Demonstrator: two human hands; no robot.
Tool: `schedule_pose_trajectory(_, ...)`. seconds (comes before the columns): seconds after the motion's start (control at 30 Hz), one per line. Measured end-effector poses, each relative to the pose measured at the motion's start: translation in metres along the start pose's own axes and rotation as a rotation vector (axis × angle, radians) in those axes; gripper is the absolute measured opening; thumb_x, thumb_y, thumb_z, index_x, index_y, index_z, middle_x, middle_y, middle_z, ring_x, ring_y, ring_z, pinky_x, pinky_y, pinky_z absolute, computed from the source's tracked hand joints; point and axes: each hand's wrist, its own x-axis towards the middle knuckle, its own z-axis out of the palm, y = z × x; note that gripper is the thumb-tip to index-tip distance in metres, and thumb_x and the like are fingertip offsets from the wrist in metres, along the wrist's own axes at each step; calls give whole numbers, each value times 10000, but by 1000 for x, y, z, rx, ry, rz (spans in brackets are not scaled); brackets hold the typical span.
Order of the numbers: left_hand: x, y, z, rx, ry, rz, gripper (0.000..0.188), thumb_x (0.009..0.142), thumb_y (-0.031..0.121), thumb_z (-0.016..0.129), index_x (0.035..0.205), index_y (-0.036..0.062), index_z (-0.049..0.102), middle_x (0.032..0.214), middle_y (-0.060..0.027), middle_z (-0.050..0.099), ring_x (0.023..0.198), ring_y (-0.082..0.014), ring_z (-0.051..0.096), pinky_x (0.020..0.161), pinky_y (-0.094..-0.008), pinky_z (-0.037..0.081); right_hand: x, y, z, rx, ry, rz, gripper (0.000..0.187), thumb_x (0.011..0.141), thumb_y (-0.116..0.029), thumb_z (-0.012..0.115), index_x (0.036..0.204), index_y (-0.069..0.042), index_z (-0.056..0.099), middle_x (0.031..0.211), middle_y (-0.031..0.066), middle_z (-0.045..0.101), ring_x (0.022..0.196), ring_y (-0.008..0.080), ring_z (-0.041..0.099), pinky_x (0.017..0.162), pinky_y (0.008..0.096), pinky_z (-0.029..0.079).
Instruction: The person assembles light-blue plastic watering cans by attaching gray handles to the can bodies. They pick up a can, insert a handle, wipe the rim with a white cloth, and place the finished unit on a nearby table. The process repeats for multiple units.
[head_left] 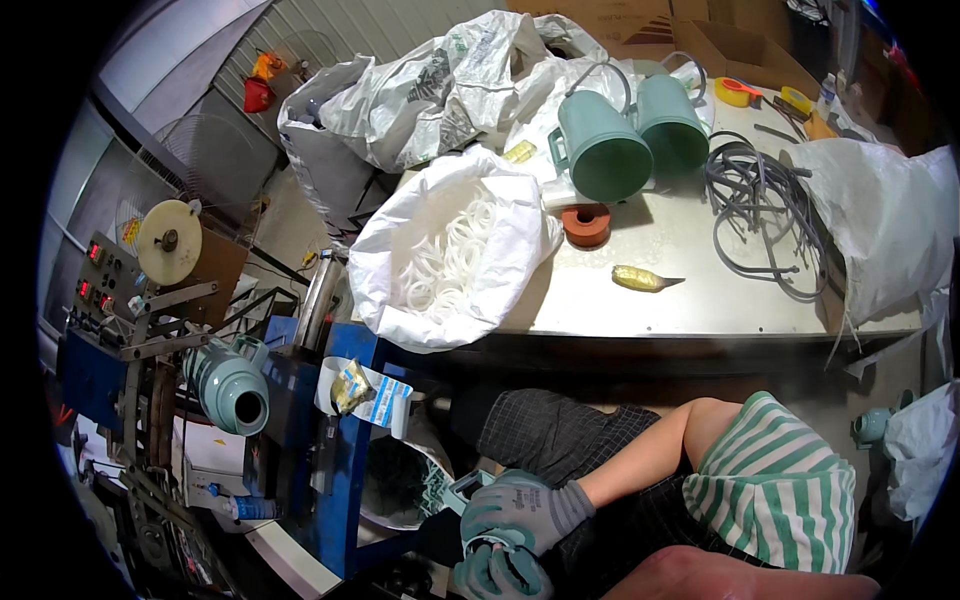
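Observation:
Both my hands wear grey gloves and meet low in the picture, over my lap. My right hand (527, 508) is closed on a teal plastic part, which looks like a jug; its squared handle (470, 487) sticks out beyond the fingers. Just below, my left hand (505, 577) is partly cut off by the lower edge, with its fingers curled against the same part. The gloves cover most of that part. Beside the hands stands a white sack (435, 470) with teal scraps and dark contents.
A teal jug (228, 390) sits in the machine at left, behind a blue frame (345, 470). On the table (600, 305) are a sack of white rings (450, 255), two upturned teal jugs (608, 150), an orange-brown roll (586, 226), a yellow-wrapped tool (640, 279) and grey cords (760, 200).

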Motion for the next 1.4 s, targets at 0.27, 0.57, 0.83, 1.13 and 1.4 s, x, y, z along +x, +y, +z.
schedule_pose_trajectory(0.27, -37, -37, 7, 384, -183, 260, 354, 973, 272, 729, 1168, -23, 728, 1198, -227, 699, 1149, -416, 637, 1000, -541, 514, -8, -5, 18, -272, -35, -4, 861, 768, -439, 796, 1511, -127, 493, 1553, 155, 465, 1464, 376, 427, 1190, 556, 355)
schedule_pose_trajectory(0.57, -5, 17, 5, -35, -73, -94, 236, 914, 146, 754, 1072, 4, 651, 994, -191, 687, 943, -419, 658, 916, -535, 489, 16, -10, -1, -169, -22, -72, 616, 763, -384, 801, 1294, -109, 654, 1296, 150, 637, 1246, 359, 603, 1070, 514, 469)
schedule_pose_trajectory(0.83, -26, -24, -13, -155, -192, 85, 385, 840, 287, 827, 1130, 99, 657, 1101, -83, 725, 1059, -309, 692, 1027, -604, 439, 41, 5, 2, 14, -372, -87, 688, 772, -557, 833, 1266, -102, 680, 1321, 129, 672, 1260, 337, 634, 1102, 511, 449)
schedule_pose_trajectory(1.13, -1, -44, -24, 5, -27, 172, 655, 818, 410, 872, 1311, 97, 576, 1310, -140, 639, 1143, -356, 652, 1068, -635, 411, 89, 15, 8, 86, -470, -129, 794, 691, -531, 903, 1307, -93, 660, 1332, 130, 667, 1282, 362, 616, 1119, 511, 440)
schedule_pose_trajectory(1.4, 38, -117, -18, 286, 427, 15, 1039, 730, 497, 923, 1509, 35, 416, 1421, -220, 538, 1281, -433, 544, 1115, -610, 365, 154, 60, 56, -127, -295, -172, 792, 733, -427, 915, 1427, -195, 611, 1540, 130, 504, 1498, 398, 395, 1249, 576, 321)
